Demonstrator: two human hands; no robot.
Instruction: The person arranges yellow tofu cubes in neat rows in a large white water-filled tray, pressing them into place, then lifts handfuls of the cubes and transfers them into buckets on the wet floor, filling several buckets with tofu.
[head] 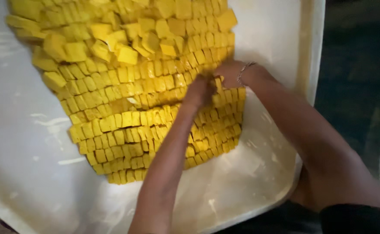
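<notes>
Biggest thing here is the one white tray (pixel 34 173), wet and smeary, taking up nearly the whole view. On it sits a big slab of yellow cubes (pixel 125 108), honestly way too many to count, dozens at least. The lower part is lined up in tidy rows, roughly nine or ten rows if I squint, while the top end is a looser pile with cubes tipped every which way.

Then my two arms come in from the bottom right. My left hand (pixel 198 92) is planted on top of the rows, near the right side of the slab, fingers curled down onto the cubes. My right hand (pixel 230 73) is just beside it, a bit higher up the tray, also down on the cubes at the slab's right edge. The two hands are nearly touching each other. It's blurry, so I can't tell if either hand is actually pinching a cube or just pressing on them.

Smallest bit: one thin bracelet (pixel 244 71) on my right wrist.
</notes>
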